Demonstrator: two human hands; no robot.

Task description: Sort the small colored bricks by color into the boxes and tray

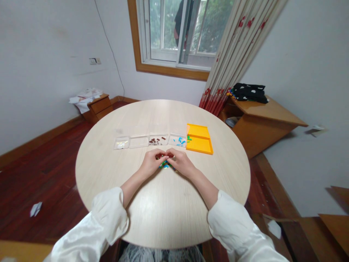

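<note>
On the round table, my left hand (152,161) and my right hand (180,160) meet with bent fingers over a small pile of colourful pieces (165,165). Both hands look closed around the pile's edge; whatever sits between the fingertips is too small to make out. Beyond them is a row of clear trays: one with pale bits (121,144), one with nothing visible inside (138,142), one with brown pieces (156,141), one with blue pieces (180,141). An open yellow box (199,144) adjoins the row on the right, with green pieces (189,138) at its left edge.
The pale round table (169,211) fills the middle. A wooden cabinet (267,120) with a dark cloth (250,92) stands at the right. Papers (85,98) lie on a small drawer unit (100,106) at the left. Behind are a window and a curtain (234,51).
</note>
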